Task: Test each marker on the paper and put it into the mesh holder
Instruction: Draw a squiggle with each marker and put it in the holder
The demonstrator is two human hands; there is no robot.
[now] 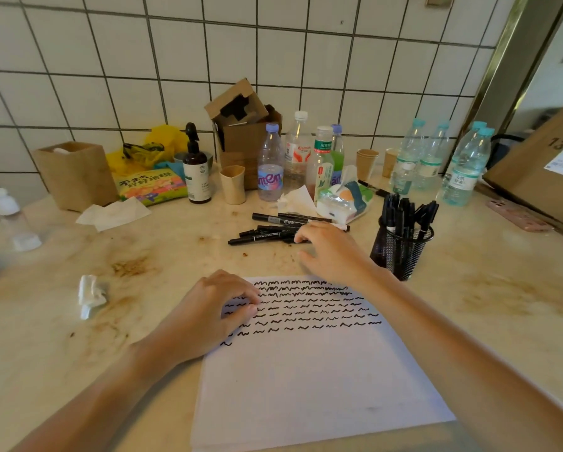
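Markers (275, 231): a loose black heap lies on the worktop (488, 288) just beyond the top edge of the paper (306, 370), left of the mesh holder (400, 252), which already stands crowded with markers. The paper carries several rows of black squiggles across its upper part; the lower part is unmarked.

Right hand (329, 247): reaching over the near end of the heap, fingers spread and slightly bent, fingertips at or on the marker barrels. Its grip has nothing enclosed; whether a fingertip touches a barrel cannot be told.

Left hand (214, 308): resting on the upper left of the paper, fingers curled down onto the sheet, holding nothing, evidently pinning it.

Judgement: the step in hand is picking the next marker. Recommended: single out one barrel at the edge of the heap rather than the middle, pinch it near mid-length, lift clear without dragging neighbours. Keep the paper pinned. Test below the last squiggle at the left margin, where space remains.
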